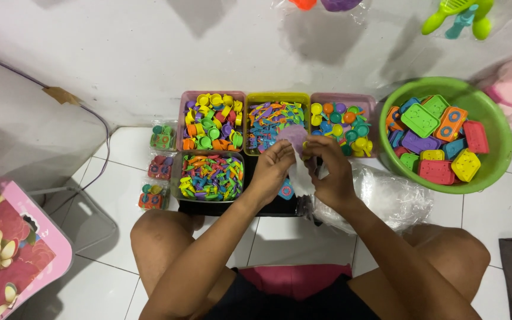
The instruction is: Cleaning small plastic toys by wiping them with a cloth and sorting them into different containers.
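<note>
hands: a small clear plastic bag [299,172] is pinched between left hand [271,172] and right hand [333,172], fingers closed on its top edge — bag hangs down, long axis vertical | a purple toy piece [294,135] is held at the fingertips, just above | behind: trays of toy parts [274,118], green basin [493,160] off right

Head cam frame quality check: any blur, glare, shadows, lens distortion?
Head view: even indoor light, soft shadows on the wall behind the bins; trays and green basin sharp; left hand and right hand slightly soft, the clear bag between them hard to read; mild sheen on the plastic sheet; wide-angle bending at the edges.
</note>
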